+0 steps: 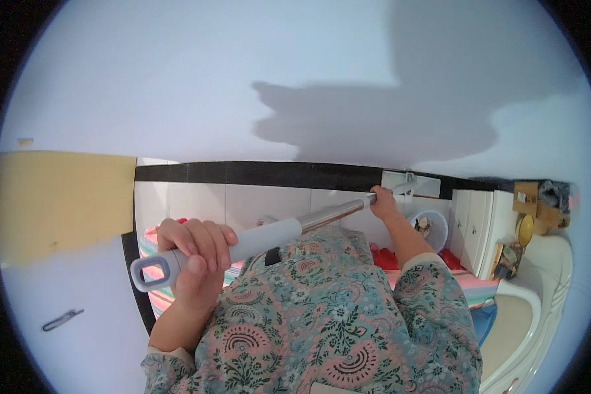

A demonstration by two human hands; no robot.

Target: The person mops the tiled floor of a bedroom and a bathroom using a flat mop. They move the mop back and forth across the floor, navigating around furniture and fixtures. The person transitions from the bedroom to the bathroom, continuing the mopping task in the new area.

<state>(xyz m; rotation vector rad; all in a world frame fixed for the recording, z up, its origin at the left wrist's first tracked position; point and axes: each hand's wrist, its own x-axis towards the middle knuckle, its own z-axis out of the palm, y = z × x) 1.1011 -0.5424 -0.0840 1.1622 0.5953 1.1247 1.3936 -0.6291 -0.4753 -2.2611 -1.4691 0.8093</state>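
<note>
A long-handled flat mop [269, 238] slants across in front of my body, from lower left to upper right. Its handle has a white grip with a grey hanging loop [152, 273] at the near end, then a shiny metal pole. My left hand [194, 253] is closed round the white grip, just above the loop. Farther along, my right hand [382, 202] grips the metal pole. Beyond it, a white flat rectangular head [428, 186] lies against the black baseboard; its join to the pole is small and partly hidden by the right hand.
A pale wall [177, 79] with a black baseboard [262, 174] faces me. Right of the mop stand a white bin [433, 226], a white cabinet [473, 226], cardboard boxes [525, 197] and a cream headboard [548, 262]. Striped bedding [476, 289] shows behind my clothing. A yellowish panel [65, 203] is on the left.
</note>
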